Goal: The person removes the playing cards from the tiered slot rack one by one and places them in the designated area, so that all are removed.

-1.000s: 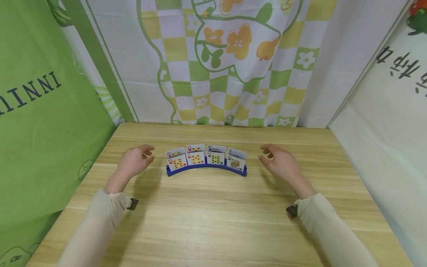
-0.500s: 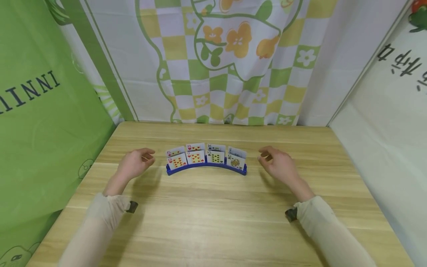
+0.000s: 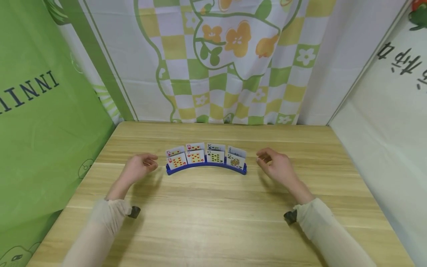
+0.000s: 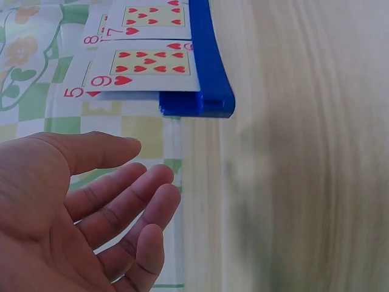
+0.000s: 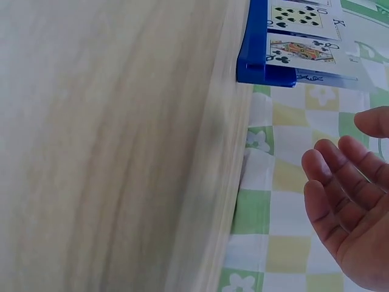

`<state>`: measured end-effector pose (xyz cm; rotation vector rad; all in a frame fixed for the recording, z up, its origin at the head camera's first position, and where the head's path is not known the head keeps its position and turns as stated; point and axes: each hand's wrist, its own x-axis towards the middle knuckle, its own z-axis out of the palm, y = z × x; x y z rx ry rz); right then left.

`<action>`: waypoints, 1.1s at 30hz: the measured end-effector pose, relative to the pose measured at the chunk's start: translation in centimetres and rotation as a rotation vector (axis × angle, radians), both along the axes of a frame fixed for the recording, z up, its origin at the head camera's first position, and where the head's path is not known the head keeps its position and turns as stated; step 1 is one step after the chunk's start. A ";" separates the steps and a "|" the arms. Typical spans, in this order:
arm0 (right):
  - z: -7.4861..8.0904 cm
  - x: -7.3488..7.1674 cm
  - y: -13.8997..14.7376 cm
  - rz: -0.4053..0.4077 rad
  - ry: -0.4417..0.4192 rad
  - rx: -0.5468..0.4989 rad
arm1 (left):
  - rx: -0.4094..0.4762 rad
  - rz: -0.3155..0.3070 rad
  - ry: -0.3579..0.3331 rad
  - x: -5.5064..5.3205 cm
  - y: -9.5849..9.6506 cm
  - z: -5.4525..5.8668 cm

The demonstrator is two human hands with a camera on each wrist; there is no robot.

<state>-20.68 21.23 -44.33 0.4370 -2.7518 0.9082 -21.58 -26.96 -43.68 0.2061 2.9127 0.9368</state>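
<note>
A curved blue card holder (image 3: 206, 164) stands on the table with two rows of playing cards upright in it. In front are the nine of hearts (image 3: 177, 161), seven of hearts (image 3: 195, 157), ten of spades (image 3: 215, 157) and queen of clubs (image 3: 235, 162). Behind them, partly hidden, stand a five (image 3: 175, 151), an eight of hearts (image 3: 195, 147), a king (image 3: 216, 147) and another card (image 3: 237, 151). My left hand (image 3: 136, 167) hovers left of the holder, fingers loosely bent around nothing. On the other side my right hand (image 3: 277, 166) floats likewise, apart from the holder.
The wooden table (image 3: 207, 215) reaches back to a checked, flowered curtain (image 3: 220, 85). A green cloth wall (image 3: 40, 122) borders the left side, a white one (image 3: 383, 122) the right. Each wrist carries a small dark camera, such as the one (image 3: 134, 212) on the left.
My left hand has come slightly toward me and closer to the holder. The right hand has edged a little left toward it. Cards and holder stay put.
</note>
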 end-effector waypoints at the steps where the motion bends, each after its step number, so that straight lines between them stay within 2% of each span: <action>1: 0.0 0.0 -0.1 0.001 0.001 -0.005 | 0.010 0.006 -0.011 0.0 0.1 -0.1; 5: -0.1 0.2 -0.3 0.005 0.000 -0.023 | 0.046 0.020 -0.044 0.2 0.3 -0.6; 18: -0.1 0.6 -1.1 0.017 0.012 -0.041 | 0.080 0.040 -0.051 0.4 0.8 -1.4; 22: -0.1 0.7 -1.3 0.023 0.016 -0.048 | 0.096 0.043 -0.100 0.4 0.7 -1.6; 28: -0.3 0.9 -1.5 0.023 0.006 -0.063 | 0.195 0.073 -0.209 0.3 0.8 -2.2; 33: -0.3 1.0 -1.8 0.024 0.030 -0.075 | 0.253 0.085 -0.254 0.0 1.1 -2.7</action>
